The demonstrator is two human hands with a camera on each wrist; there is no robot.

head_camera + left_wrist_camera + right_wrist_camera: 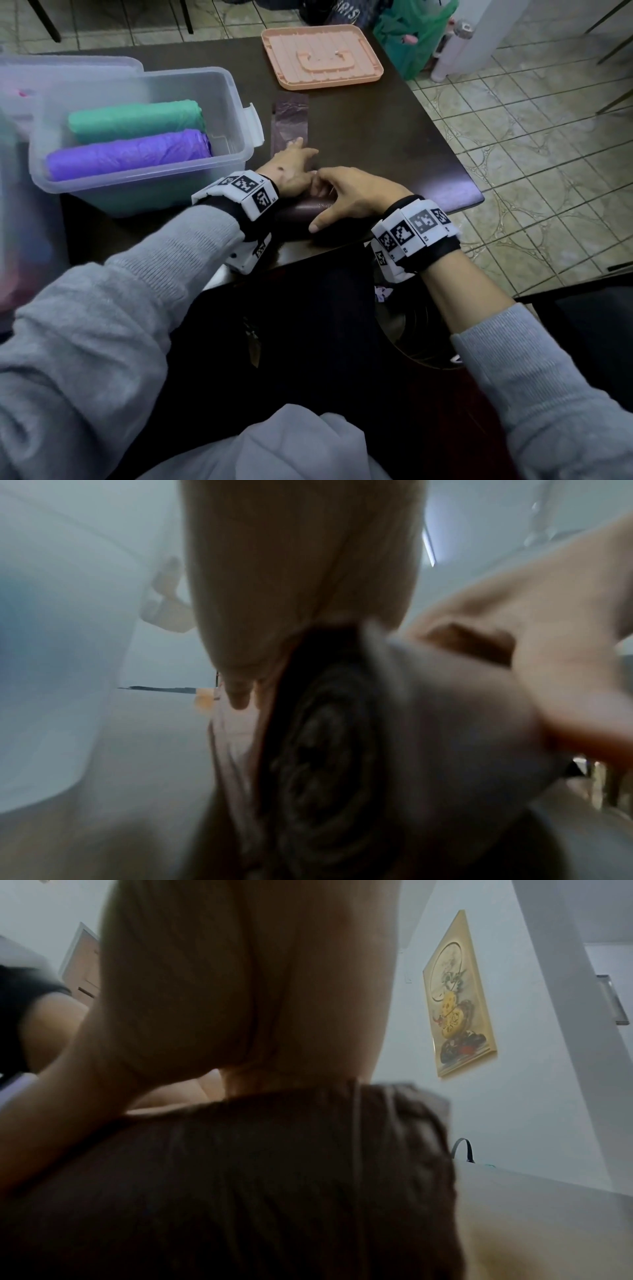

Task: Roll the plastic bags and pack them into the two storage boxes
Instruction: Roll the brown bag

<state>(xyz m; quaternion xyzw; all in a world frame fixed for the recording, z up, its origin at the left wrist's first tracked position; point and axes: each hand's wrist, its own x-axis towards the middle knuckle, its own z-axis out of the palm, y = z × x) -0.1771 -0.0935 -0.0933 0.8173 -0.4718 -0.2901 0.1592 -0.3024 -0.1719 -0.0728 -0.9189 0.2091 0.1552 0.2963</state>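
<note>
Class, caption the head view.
Both hands roll a dark plastic bag beside a clear box holding two rolls.

Plastics and cloth around the clear storage box

The storage box [137, 186] is showing frosted, translucent plastic; inside it the green roll [137, 120] and purple roll [130, 156] are looking crinkled and thin. Right of the box, the dark bag roll [301, 209] is gleaming, probably glossy film, on the smooth dark table [394, 144]. Beyond lies a matt peach lid [322, 54].

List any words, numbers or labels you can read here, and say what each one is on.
"RIS": pale letters, cut off, on a dark bag on the floor beyond the table.
Square black-and-white code tags on the left wrist band and right wrist band: tiny numbers beside them, too small to read.
Wall picture: no readable text.
</note>
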